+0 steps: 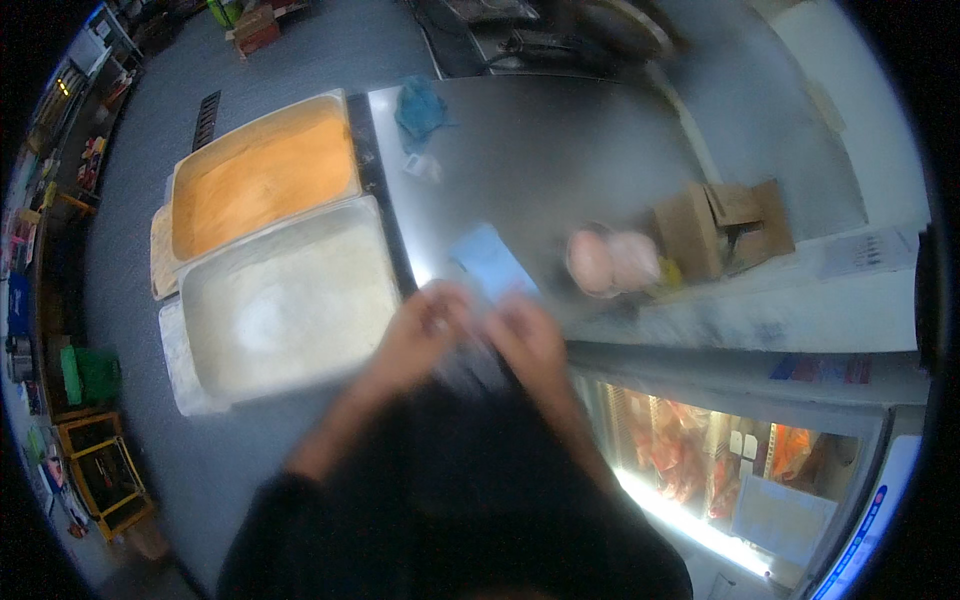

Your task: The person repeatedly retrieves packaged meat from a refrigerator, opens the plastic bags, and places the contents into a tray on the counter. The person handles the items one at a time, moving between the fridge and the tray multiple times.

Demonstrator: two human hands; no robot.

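My left hand (420, 330) and my right hand (529, 330) are held close together in front of my body, with the fingers bent. Something thin and translucent, perhaps plastic film (471, 361), shows between and below them, but blur hides what it is and which hand grips it. Just beyond my right fingers is a light blue flat rectangular thing (489, 259) over the steel worktop (540, 157). To the left of my left hand stands a metal pan of white powder (289, 307). Behind that pan is a second metal pan of orange powder (270, 180).
A teal cloth (420, 109) and a small whitish item (422, 168) lie at the worktop's left. Pinkish rounded packs (611, 259) sit beside an open cardboard box (724, 229) at right. Below is a lit display fridge (720, 457) holding bagged goods.
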